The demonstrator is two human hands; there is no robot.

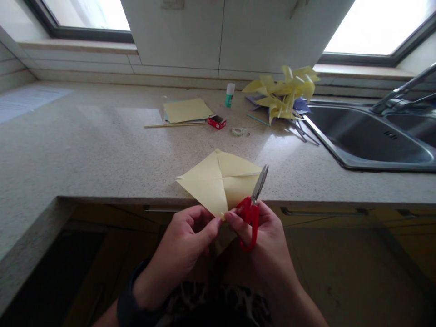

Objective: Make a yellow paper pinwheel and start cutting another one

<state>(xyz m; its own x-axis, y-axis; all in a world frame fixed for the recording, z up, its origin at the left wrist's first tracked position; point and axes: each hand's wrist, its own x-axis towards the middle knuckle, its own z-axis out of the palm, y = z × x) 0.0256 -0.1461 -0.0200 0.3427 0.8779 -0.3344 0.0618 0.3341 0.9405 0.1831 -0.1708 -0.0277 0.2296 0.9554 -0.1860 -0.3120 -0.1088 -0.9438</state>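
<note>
A square of pale yellow paper (204, 175), cut inward from its corners, lies partly on the counter with its near corner over the front edge. My left hand (185, 238) pinches that near corner between thumb and finger. Right beside it, my right hand (262, 240) pinches the same corner with thumb and fingertip. Red-handled scissors (254, 209) hang on my right hand, blades closed and pointing up and away over the paper's right corner. The undersides of my fingers are hidden.
Behind the paper are a tape roll (237, 131), a small red box (216, 121), a glue stick (230, 95), stacked paper sheets (187, 110) and a thin stick (173, 125). Yellow and purple paper pinwheels (286, 93) lie beside the sink (368, 136). A printed sheet (27, 100) is far left.
</note>
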